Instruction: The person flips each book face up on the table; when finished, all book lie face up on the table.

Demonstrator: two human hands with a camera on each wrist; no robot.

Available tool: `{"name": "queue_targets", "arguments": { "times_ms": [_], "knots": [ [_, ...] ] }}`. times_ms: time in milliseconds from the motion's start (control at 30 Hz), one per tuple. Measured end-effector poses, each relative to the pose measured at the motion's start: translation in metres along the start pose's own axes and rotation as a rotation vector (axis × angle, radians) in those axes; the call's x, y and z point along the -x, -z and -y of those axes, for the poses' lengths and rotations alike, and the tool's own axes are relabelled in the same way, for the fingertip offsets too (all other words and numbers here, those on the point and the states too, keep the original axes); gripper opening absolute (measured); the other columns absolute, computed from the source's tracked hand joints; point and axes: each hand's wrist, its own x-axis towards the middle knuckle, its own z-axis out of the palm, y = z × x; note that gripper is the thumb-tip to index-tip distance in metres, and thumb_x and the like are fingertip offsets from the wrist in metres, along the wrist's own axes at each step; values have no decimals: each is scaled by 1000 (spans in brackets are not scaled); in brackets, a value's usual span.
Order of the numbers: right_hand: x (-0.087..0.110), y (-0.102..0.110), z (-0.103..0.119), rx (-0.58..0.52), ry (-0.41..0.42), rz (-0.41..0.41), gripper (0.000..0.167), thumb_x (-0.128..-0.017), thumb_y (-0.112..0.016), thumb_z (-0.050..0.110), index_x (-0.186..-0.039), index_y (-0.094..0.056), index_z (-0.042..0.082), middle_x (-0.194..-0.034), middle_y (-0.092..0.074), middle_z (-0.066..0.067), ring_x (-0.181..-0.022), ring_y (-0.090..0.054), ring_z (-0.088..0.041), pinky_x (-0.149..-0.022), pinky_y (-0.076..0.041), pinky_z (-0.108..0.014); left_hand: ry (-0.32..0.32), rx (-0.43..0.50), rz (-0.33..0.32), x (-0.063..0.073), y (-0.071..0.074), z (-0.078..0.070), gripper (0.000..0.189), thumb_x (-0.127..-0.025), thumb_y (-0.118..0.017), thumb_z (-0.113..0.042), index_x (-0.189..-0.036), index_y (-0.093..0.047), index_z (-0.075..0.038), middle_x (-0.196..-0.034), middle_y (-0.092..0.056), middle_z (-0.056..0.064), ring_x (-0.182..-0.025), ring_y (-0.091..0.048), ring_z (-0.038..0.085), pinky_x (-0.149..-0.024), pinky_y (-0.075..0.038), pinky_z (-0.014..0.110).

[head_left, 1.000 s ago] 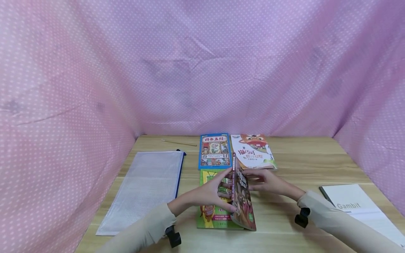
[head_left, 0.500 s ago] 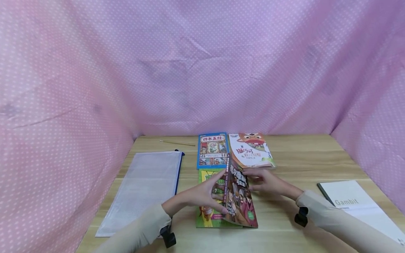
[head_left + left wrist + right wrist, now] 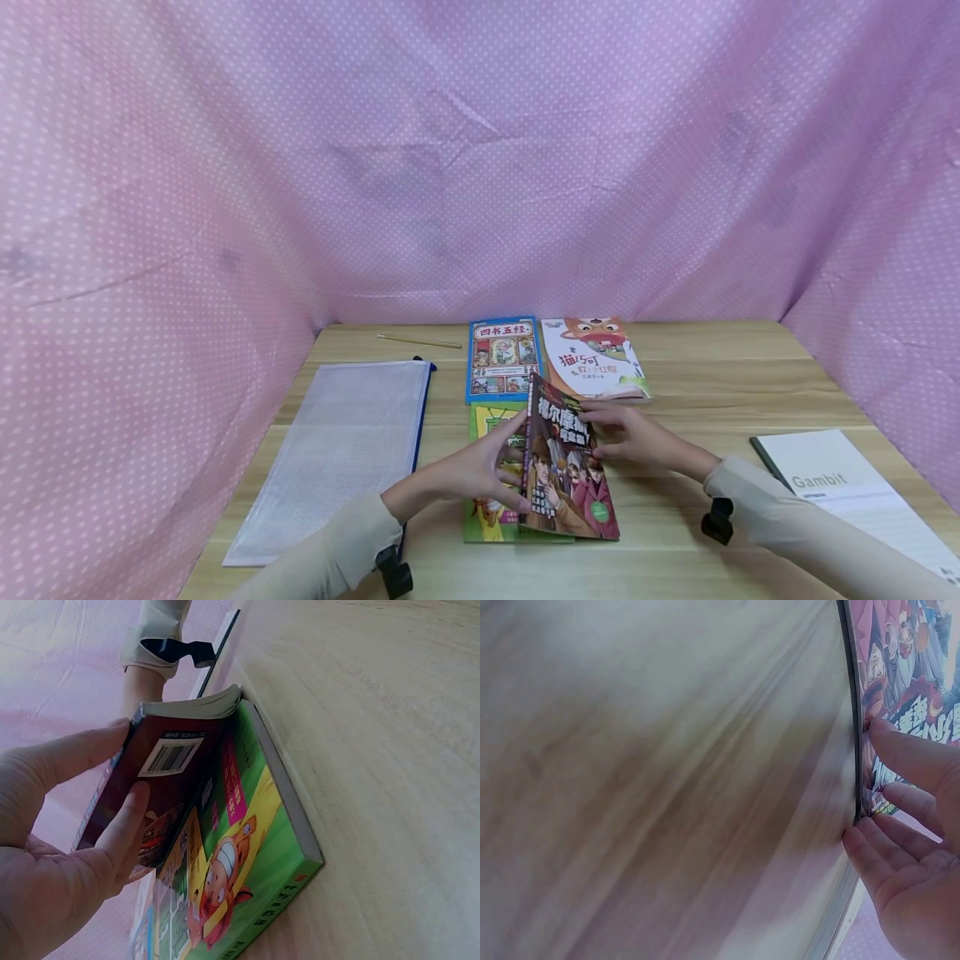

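Observation:
A dark brown-red book [image 3: 566, 467] with cartoon figures on its cover leans over a green and yellow book [image 3: 487, 527], its spine side raised on the left. My left hand [image 3: 472, 475] holds that raised side, thumb by the spine and fingers against the back cover; the left wrist view shows the barcode [image 3: 172, 756] beneath. At the opposite edge, my right hand [image 3: 641, 435] holds the same book, thumb on the front cover and the other fingertips at its rim near the tabletop. The leaning book hides much of the green one.
Behind lie a blue-bordered book [image 3: 504, 358] and a white book [image 3: 596, 358] with a red animal. A white mesh zip bag [image 3: 337, 450] and a thin stick [image 3: 420, 341] are on the left. A white "Gambit" notebook [image 3: 825, 467] lies at right, partly under the sleeve.
The dark book has tipped from nearly upright to a lower slant, its spine side moving left so its front cover faces up more. My left hand has shifted slightly left with it.

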Motion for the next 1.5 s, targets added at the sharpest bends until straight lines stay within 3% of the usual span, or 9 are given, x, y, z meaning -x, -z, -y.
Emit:
{"name": "queue_targets", "arguments": {
  "times_ms": [400,633,1000,1233,1500],
  "knots": [
    [0,5,4,35,-34,31,49,-89,-79,14,-135,-65,4,-152,-48,-24,-140,-42,-50,-113,-37,-65,21,19,-51,-4,-1,8,121,-78,-81,10,-164,-10,-37,-170,-11,7,-127,-57,32,-90,-62,38],
    [4,10,1,60,-29,51,47,-88,-79,14,-132,-67,2,-150,-50,-25,-138,-45,-51,-111,-39,-65,18,17,-60,-6,-5,12,122,-77,-82,10,-164,-9,-34,-170,-15,9,-121,-62,28,-86,-63,38],
    [18,24,-5,84,-26,50,45,-87,-79,10,-130,-68,1,-148,-51,-28,-134,-47,-53,-105,-44,-65,18,-57,-82,-23,-22,10,123,-75,-86,4,-163,-12,-38,-168,-22,6,-112,-64,19,-81,-63,32],
    [31,35,-9,85,-58,66,45,-86,-79,9,-130,-68,2,-148,-52,-28,-133,-48,-54,-104,-45,-66,15,-100,-95,-34,-36,10,126,-72,-89,2,-164,-11,-33,-164,-31,6,-112,-64,17,-78,-62,28],
    [41,42,-17,80,-83,78,45,-86,-79,11,-129,-68,1,-147,-53,-28,-132,-49,-55,-101,-49,-63,22,-86,-107,-46,-48,10,126,-71,-89,6,-165,-13,-30,-161,-34,7,-107,-66,15,-77,-63,28]
  ]
}}
